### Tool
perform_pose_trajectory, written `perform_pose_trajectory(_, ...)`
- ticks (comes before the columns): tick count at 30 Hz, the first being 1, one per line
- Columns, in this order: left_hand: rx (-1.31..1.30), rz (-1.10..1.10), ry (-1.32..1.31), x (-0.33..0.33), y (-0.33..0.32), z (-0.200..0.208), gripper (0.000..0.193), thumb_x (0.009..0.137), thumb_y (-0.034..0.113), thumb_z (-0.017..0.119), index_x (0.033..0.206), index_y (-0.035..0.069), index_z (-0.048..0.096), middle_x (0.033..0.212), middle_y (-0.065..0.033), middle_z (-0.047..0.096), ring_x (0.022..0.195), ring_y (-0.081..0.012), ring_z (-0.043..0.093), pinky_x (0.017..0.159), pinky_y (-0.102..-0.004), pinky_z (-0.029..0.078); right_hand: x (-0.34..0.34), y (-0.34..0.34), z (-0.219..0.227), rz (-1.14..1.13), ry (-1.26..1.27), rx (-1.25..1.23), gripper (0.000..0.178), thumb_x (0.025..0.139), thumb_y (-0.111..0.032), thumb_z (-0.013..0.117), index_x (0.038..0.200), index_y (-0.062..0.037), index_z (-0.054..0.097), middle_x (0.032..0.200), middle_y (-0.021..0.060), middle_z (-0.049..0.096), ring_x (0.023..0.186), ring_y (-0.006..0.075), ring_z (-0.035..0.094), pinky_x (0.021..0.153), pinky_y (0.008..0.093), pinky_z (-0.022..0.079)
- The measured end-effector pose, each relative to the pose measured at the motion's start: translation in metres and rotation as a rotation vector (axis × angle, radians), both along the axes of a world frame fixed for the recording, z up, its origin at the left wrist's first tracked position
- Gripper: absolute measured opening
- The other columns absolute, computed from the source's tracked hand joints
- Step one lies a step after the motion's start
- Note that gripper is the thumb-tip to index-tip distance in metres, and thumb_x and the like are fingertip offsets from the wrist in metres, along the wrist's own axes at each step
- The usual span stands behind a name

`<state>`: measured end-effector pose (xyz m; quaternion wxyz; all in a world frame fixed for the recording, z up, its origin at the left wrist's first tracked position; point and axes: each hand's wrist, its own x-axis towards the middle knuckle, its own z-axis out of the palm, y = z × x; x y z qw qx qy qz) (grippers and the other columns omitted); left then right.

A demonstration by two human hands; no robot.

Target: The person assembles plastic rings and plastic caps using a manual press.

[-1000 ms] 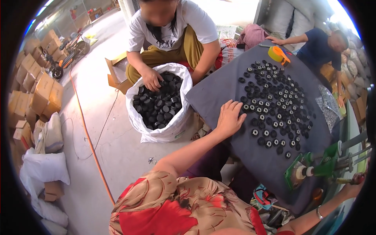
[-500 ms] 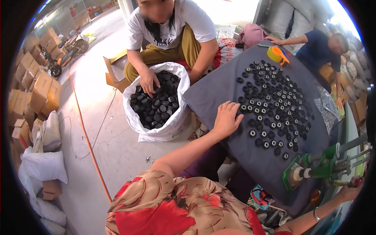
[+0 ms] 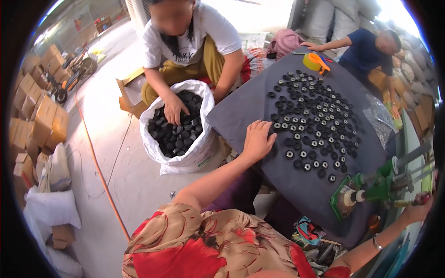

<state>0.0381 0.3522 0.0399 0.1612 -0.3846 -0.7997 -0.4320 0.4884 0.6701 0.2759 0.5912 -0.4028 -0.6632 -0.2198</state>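
Observation:
My left hand point(image 3: 257, 141) lies palm down on the near left edge of the dark grey tabletop point(image 3: 236, 109), its fingers stretched out, just left of the spread of small round black caps point(image 3: 320, 123). Many of these have silvery ring centres. At the lower right, my right hand point(image 3: 417, 211), with a bracelet on the wrist, is closed around a lever handle with a red knob point(image 3: 424, 199). The lever belongs to a green hand press point(image 3: 344, 199) at the right side of the table.
A co-worker in white dips a hand into a white sack point(image 3: 150, 139) of black caps point(image 3: 174, 134). Another person in dark blue leans at the far right. Yellow and orange tape point(image 3: 315, 63) lies on the table's far end. Cartons point(image 3: 48, 120) and an orange hose point(image 3: 99, 167) are at left.
The whole view has shifted slightly, with the table moving left in it. My right hand and the lever knob sit a little higher in the picture. My left hand stays at the table edge.

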Motion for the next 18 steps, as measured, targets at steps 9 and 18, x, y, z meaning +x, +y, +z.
perform_pose_trajectory(9,0.116,0.009,-0.058,-0.005,-0.002,-0.020,0.040,0.078,0.013,0.068,0.114,0.001,0.059,0.113,-0.0167,0.061,0.107,-0.0334,0.055,0.095,-0.0409,0.042,-0.045,-0.015,0.000,0.207,0.039,0.248,0.014,0.090,-0.014,0.048,0.091,-0.0053,0.058,0.081,0.0058,0.053,0.073,0.0198,0.052,0.062,0.0351,0.042)
perform_pose_trajectory(18,0.764,-0.918,0.620,0.103,-0.071,0.330,0.057,0.082,0.011,0.059,0.132,-0.009,0.039,0.134,-0.0270,0.044,0.127,-0.0388,0.042,0.106,-0.0503,0.033,-0.061,-0.051,0.022,1.089,0.810,-0.183,0.021,0.091,-0.020,0.058,0.079,-0.0027,0.056,0.062,0.0008,0.052,0.049,0.0060,0.046,0.040,0.0212,0.035)
